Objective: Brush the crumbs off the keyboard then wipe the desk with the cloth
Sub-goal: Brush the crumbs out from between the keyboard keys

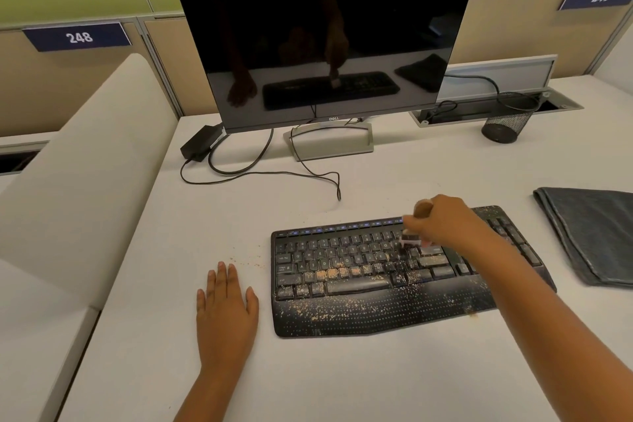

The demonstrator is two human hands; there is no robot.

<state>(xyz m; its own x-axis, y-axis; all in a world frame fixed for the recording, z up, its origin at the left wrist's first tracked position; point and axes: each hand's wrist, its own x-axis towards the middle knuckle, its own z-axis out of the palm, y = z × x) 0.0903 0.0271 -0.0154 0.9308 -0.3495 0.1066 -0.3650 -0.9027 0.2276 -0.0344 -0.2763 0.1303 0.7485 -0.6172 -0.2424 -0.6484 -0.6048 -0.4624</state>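
**Still on the first step: brushing under way, wiping not begun**

Clearly we are only partway through the brushing. Our right hand (442, 221) is closed around the handle of a small brush (412, 240), whose bristle end is down on the upper key rows of the keyboard (346, 271), a little right of the middle; the head is blurred, so we cannot tell the bristles apart. Our left hand (226, 310) lies flat on the bench (205, 223), fingers straight and gripping nothing, just left of the keyboard without touching it.

Most of the work is left, in our judgement. The crumbs (329, 273) lie thick along the lower letter rows, around the space bar and scattered over the dotted palm rest. A thin trail of them dots the bench between our left hand and the keyboard's left edge.

The cloth (596, 233) lies folded at the right of the bench, well apart from both hands and untouched — so the wipe has yet to start. We expect it will have to take in the crumbs that land on the bench as the keyboard is cleared.
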